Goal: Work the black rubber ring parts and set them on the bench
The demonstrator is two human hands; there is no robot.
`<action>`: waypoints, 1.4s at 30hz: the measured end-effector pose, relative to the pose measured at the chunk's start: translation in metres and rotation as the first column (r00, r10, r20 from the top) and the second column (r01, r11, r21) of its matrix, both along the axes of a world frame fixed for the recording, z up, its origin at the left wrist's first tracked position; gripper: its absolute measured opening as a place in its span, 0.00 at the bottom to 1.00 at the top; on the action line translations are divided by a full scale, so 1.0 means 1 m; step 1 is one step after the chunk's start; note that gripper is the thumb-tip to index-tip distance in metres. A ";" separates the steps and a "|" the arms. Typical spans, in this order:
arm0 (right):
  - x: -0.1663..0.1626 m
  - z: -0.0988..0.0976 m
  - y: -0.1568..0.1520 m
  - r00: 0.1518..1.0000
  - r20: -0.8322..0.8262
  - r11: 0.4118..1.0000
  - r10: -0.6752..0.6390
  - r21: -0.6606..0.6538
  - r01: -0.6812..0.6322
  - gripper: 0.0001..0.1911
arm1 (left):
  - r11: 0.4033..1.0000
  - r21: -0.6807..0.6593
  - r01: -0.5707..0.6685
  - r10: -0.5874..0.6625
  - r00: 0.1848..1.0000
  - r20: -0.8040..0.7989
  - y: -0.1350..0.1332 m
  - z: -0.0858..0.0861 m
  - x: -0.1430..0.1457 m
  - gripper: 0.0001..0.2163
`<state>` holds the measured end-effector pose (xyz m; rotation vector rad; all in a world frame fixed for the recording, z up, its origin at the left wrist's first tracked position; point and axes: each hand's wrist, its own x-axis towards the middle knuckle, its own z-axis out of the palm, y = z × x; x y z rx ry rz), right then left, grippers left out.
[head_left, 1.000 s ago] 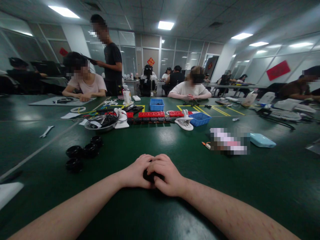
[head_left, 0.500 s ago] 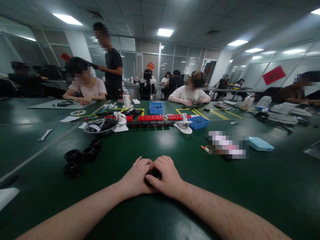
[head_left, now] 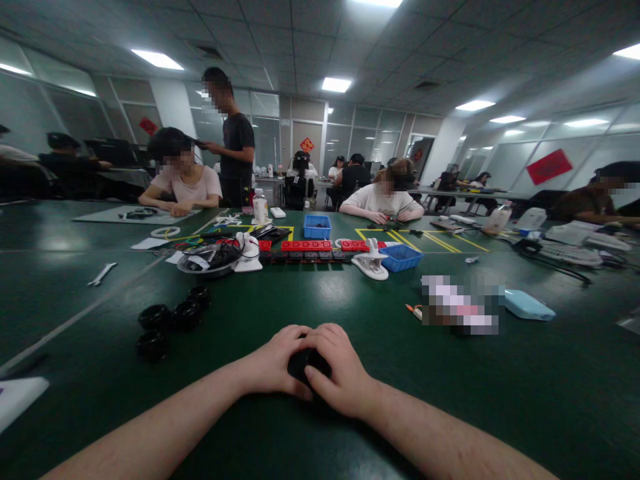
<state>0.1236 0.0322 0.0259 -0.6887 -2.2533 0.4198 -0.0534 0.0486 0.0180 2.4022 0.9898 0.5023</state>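
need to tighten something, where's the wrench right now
In the head view the wrench lies on the green table at the left, beyond the black round parts, far from the black part in the left hand and right hand.

Spanning the whole near view: green table (head_left: 500,400), glossy, reflecting ceiling lights. Sitting left of centre: four black rings (head_left: 173,320), clustered close together. Lying further left: wrench (head_left: 102,274). Standing mid-table in a row: bowl (head_left: 205,261) holding cables, red blocks (head_left: 306,245), white clamp (head_left: 371,260), blue bin (head_left: 401,257). Sitting behind the blocks: second blue bin (head_left: 317,227). Lying to the right: pale blue case (head_left: 529,305). Poking in at the left edge: white sheet (head_left: 17,397). Resting nearest: left hand (head_left: 273,363) and right hand (head_left: 335,373), cupping a black part (head_left: 303,363).
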 end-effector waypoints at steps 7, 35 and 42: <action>-0.003 -0.006 0.004 0.968 0.045 0.968 -0.247 -0.037 0.249 0.16 | 0.947 0.076 -0.312 0.318 0.944 -0.093 -0.022 -0.001 0.021 0.36; -0.004 -0.009 0.006 0.977 0.048 0.974 -0.209 -0.078 0.212 0.10 | 0.947 0.050 -0.318 0.318 0.948 -0.003 -0.023 0.002 0.023 0.16; -0.004 -0.003 0.003 1.000 -0.018 0.998 0.017 -0.068 -0.018 0.11 | 0.994 -0.017 -0.112 0.113 0.992 0.059 -0.006 -0.001 0.013 0.14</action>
